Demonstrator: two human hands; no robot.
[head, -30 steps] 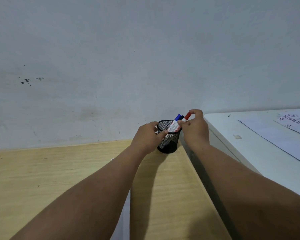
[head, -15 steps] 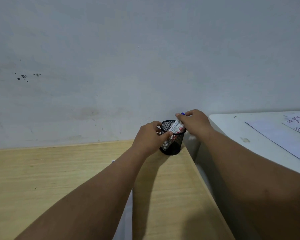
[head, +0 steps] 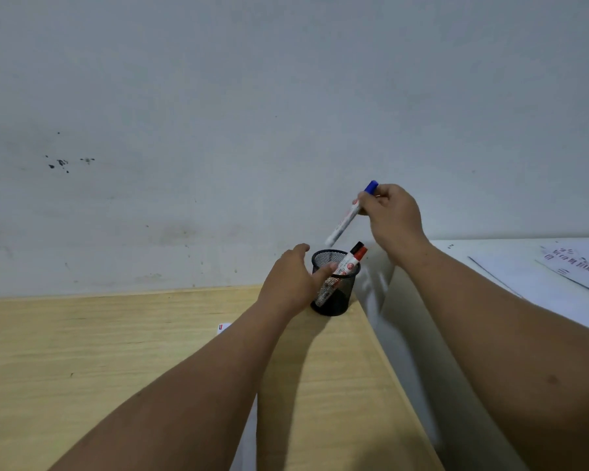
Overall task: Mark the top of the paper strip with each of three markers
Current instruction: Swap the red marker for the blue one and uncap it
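My right hand (head: 393,219) pinches the blue-capped marker (head: 346,220) near its cap; its round white barrel slants down above the black wire-mesh cup (head: 335,300). My left hand (head: 291,280) curls around that cup on the pale wooden desk (head: 116,368). Inside lean two white markers (head: 349,263), capped red and black. The white paper strip (head: 247,433) lies under my left forearm.

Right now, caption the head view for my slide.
Right hand holds the blue-capped marker above the black mesh cup, which the left hand grips.
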